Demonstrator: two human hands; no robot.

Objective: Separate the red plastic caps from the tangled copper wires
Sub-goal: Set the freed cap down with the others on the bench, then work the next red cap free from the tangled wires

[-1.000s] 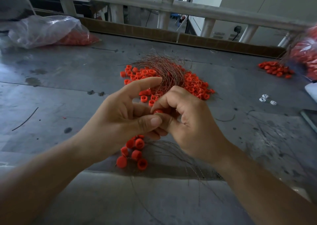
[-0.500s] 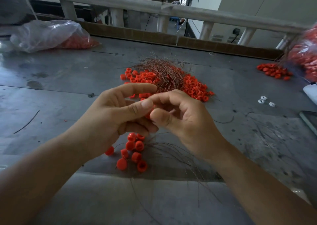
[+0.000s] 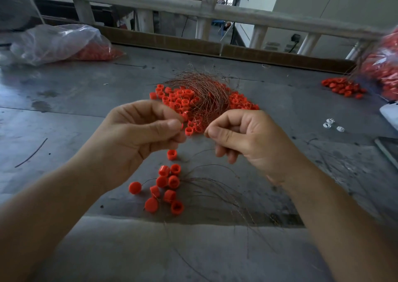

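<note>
My left hand (image 3: 148, 135) and my right hand (image 3: 245, 139) are raised side by side above the metal table (image 3: 86, 113), a small gap between them. The left's fingers are curled with the thumb against the index, and no cap shows in them. One red cap (image 3: 171, 154) is just below its fingertips, free of the hand. The right pinches a thin copper wire (image 3: 200, 152) that trails down to the left. Behind the hands lies the tangle of copper wires (image 3: 202, 90) in a pile of red caps (image 3: 172, 96). Several separated caps (image 3: 165, 187) lie near me beside loose wires (image 3: 217, 187).
A clear plastic bag with red caps (image 3: 64, 42) lies at the far left. Another heap of caps (image 3: 342, 87) and a bag of caps (image 3: 385, 66) are at the far right. Small white pieces (image 3: 331, 124) lie to the right. A railing (image 3: 193, 10) runs along the back.
My hands have pulled apart sideways. The cap they worked on together has left the left hand and is now below it. The right hand keeps a wire.
</note>
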